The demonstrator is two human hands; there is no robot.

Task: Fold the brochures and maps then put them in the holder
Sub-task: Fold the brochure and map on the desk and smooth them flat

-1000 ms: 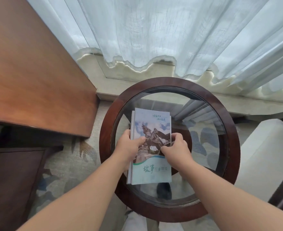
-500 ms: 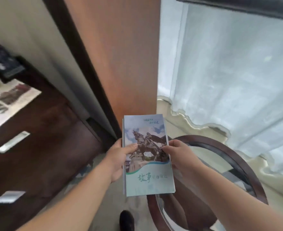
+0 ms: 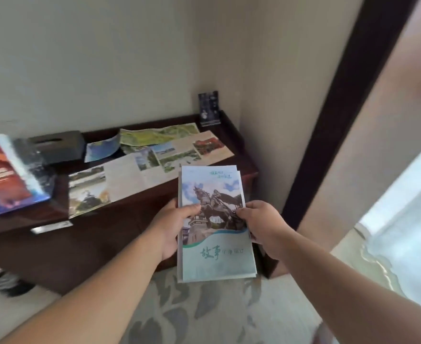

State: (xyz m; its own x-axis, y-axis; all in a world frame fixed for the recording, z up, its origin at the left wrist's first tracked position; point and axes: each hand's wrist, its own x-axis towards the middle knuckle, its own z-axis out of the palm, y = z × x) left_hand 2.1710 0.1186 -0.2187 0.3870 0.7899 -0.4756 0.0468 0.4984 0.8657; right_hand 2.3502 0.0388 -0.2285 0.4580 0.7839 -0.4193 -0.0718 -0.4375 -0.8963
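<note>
I hold a folded brochure (image 3: 214, 234) with a horse-rider statue on its cover in front of me, above the carpet. My left hand (image 3: 173, 228) grips its left edge, thumb on the cover. My right hand (image 3: 260, 225) pinches its right edge. On the dark wooden cabinet (image 3: 85, 239) behind lie an unfolded photo brochure (image 3: 140, 172) and an unfolded green map (image 3: 154, 136). At the far left, a clear holder (image 3: 34, 160) stands with a red brochure (image 3: 2, 177) in it, blurred.
A dark tissue box (image 3: 58, 145) sits at the cabinet's back. A small dark display card (image 3: 209, 108) stands in the back right corner. A wall with dark trim (image 3: 333, 135) rises to the right. Patterned carpet (image 3: 204, 316) lies below my arms.
I have turned left from the round glass table to the cabinet, carrying the folded brochure in both hands. My grip on it is unchanged.
</note>
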